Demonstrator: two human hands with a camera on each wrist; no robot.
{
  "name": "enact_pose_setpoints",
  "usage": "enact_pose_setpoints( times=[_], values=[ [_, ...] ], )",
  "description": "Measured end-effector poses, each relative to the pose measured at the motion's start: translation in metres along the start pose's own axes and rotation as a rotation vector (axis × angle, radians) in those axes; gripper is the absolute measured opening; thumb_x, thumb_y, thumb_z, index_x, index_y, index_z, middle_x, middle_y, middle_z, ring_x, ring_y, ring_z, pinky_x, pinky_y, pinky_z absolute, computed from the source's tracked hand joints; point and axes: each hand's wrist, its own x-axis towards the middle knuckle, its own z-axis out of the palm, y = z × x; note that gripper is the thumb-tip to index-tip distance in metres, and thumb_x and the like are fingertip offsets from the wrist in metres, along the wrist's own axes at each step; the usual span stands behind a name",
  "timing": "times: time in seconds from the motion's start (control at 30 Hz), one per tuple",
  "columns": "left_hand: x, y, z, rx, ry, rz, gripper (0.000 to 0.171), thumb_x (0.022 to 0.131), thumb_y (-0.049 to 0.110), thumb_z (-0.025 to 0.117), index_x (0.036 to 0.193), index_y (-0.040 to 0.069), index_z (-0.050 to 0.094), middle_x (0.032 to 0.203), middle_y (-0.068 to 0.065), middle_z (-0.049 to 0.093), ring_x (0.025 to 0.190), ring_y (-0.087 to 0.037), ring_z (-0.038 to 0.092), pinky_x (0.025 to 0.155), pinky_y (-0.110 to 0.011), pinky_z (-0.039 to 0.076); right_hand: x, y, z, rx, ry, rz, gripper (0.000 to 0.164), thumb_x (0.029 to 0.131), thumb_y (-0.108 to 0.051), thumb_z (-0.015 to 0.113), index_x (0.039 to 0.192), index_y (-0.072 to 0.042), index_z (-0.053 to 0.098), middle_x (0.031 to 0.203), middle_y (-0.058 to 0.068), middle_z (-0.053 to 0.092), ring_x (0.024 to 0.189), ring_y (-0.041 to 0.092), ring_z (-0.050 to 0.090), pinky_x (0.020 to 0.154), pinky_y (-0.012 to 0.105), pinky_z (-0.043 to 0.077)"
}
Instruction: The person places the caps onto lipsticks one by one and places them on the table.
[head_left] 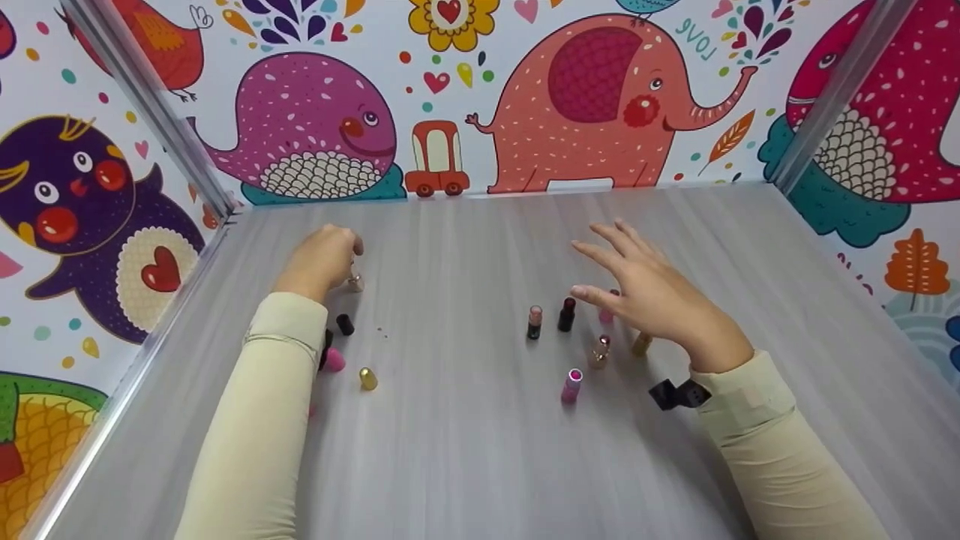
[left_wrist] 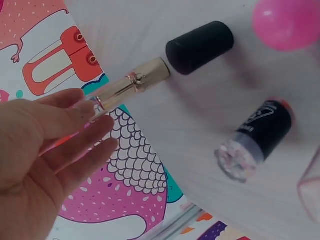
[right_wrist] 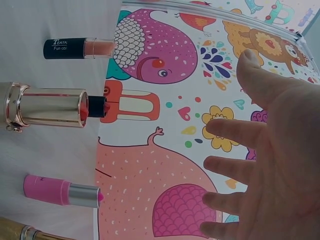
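My left hand (head_left: 321,259) reaches to the far left of the table and pinches a slim gold lipstick cap (left_wrist: 150,73) with a clear section between thumb and fingers. Close by is a black cap (head_left: 345,324). A black piece with a clear, glittery end (left_wrist: 255,137) and a pink rounded cap (head_left: 334,361) lie beside my sleeve, partly hidden in the head view. My right hand (head_left: 651,289) hovers over the right-hand lipsticks, fingers spread, holding nothing. Below it stand a pink lipstick (right_wrist: 60,191) and a gold one (head_left: 641,345), both partly covered in the head view.
Uncapped lipsticks stand right of centre: a black-based one with a pale pink top (head_left: 534,322), a dark one (head_left: 567,315), a gold one with a bow (head_left: 599,352) and a magenta one (head_left: 571,386). A small gold cap (head_left: 367,379) stands front left. Printed panels border the table.
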Motion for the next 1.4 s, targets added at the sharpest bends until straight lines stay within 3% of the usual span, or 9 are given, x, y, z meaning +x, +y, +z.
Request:
enact_pose_setpoints(
  times=[0.13, 0.3, 0.43, 0.83, 1.4],
  values=[
    [0.0, 0.003, -0.001, 0.02, 0.017, 0.029, 0.041, 0.085, -0.006, 0.082, 0.124, -0.01, 0.07, 0.121, -0.029, 0.07, 0.113, -0.044, 0.066, 0.107, -0.057, 0.051, -0.002, 0.001, -0.001, 0.001, 0.004, 0.012, 0.073, 0.1, -0.047, 0.072, 0.163, -0.022, 0.046, 0.175, 0.01, 0.025, 0.164, 0.04, 0.007, 0.12, 0.079, 0.016],
    [-0.008, 0.0, -0.007, 0.043, 0.047, 0.047, 0.026, 0.094, -0.008, 0.072, 0.12, -0.01, 0.072, 0.117, -0.028, 0.072, 0.11, -0.044, 0.068, 0.104, -0.057, 0.053, -0.001, 0.0, -0.001, 0.001, 0.0, 0.009, 0.073, 0.1, -0.049, 0.072, 0.163, -0.023, 0.046, 0.175, 0.01, 0.024, 0.164, 0.039, 0.006, 0.12, 0.079, 0.016],
    [-0.017, -0.003, -0.01, 0.067, 0.08, 0.061, 0.024, 0.098, -0.009, 0.065, 0.121, -0.008, 0.073, 0.119, -0.029, 0.071, 0.109, -0.044, 0.068, 0.103, -0.057, 0.054, 0.0, -0.002, -0.002, 0.001, -0.004, 0.004, 0.073, 0.1, -0.05, 0.071, 0.163, -0.023, 0.046, 0.175, 0.01, 0.024, 0.164, 0.039, 0.005, 0.12, 0.079, 0.016],
    [-0.034, -0.01, -0.01, 0.16, 0.168, 0.147, 0.021, 0.091, -0.006, 0.073, 0.112, -0.004, 0.078, 0.111, -0.025, 0.075, 0.106, -0.044, 0.069, 0.095, -0.058, 0.056, 0.0, -0.002, -0.001, -0.007, 0.002, -0.012, 0.07, 0.1, -0.048, 0.071, 0.161, -0.02, 0.05, 0.174, 0.012, 0.026, 0.164, 0.041, 0.007, 0.12, 0.08, 0.015],
    [-0.069, 0.004, -0.001, 0.094, 0.143, 0.24, 0.012, 0.091, 0.001, 0.081, 0.103, 0.003, 0.083, 0.106, -0.016, 0.078, 0.102, -0.038, 0.071, 0.092, -0.054, 0.059, 0.0, -0.002, -0.002, 0.004, -0.004, -0.01, 0.069, 0.1, -0.048, 0.072, 0.16, -0.021, 0.051, 0.175, 0.01, 0.025, 0.164, 0.04, 0.006, 0.12, 0.08, 0.015]
  ],
)
